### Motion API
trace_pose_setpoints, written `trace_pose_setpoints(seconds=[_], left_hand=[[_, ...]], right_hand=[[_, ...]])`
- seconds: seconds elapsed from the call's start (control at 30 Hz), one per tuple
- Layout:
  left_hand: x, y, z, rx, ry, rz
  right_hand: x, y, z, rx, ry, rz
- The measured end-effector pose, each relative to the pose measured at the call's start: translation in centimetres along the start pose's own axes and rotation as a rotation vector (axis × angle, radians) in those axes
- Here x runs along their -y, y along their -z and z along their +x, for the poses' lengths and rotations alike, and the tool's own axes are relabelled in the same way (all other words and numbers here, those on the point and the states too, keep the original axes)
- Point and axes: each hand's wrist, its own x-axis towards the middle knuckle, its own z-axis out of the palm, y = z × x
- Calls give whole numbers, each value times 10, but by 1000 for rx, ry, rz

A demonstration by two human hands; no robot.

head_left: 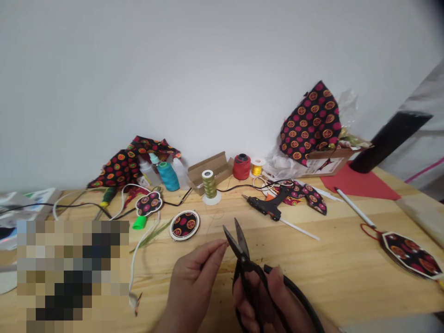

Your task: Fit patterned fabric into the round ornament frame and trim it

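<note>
My right hand [267, 300] grips black scissors [243, 252] by their looped handles, blades parted and pointing up and away. My left hand [194, 282] pinches its fingertips together right beside the blade tips; a thin thread may run from them, but it is too fine to make out. Just beyond the hands lie a round patterned fabric disc [184, 225] and an olive-green thread spool [209, 184] standing upright on a white base.
On the wooden table [347, 273] lie a black glue gun [268, 205], a white pencil [354, 207], red paper [357, 185], a cardboard box [329, 162] with patterned fabric, red [242, 167], gold [257, 167] and teal spools [168, 175], white cable, and an octagonal fabric piece [411, 254].
</note>
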Motion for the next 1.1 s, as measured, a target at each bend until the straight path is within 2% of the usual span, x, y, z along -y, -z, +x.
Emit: trace_pose_setpoints(seconds=[0.07,0.23,0.47,0.53,0.6,0.67,0.73,0.8,0.9,1.03,1.1], left_hand=[[2,0,-1,5,-8,14],[5,1,-2,-8,-5,28],[3,1,-1,-22,-11,37],[3,3,0,-19,15,36],[3,5,0,-14,46,30],[3,7,1,-20,75,5],[2,8,2,-41,96,-32],[2,8,3,-48,114,-65],[1,7,4,-31,149,-100],[2,6,5,-36,203,-167],[1,5,5,-26,216,-213]], right_hand=[[-5,2,0,-16,19,11],[-12,4,-1,-10,-36,84],[7,-7,-5,-86,-82,-65],[15,-3,-6,-100,-72,-207],[24,6,-5,-151,-38,-487],[31,19,-5,-307,-35,-929],[36,33,-6,-506,-89,-1400],[37,46,-11,-631,-157,-1723],[37,60,-20,-645,-179,-1871],[43,68,-28,-600,-91,-1806],[48,64,-28,-610,16,-1759]])
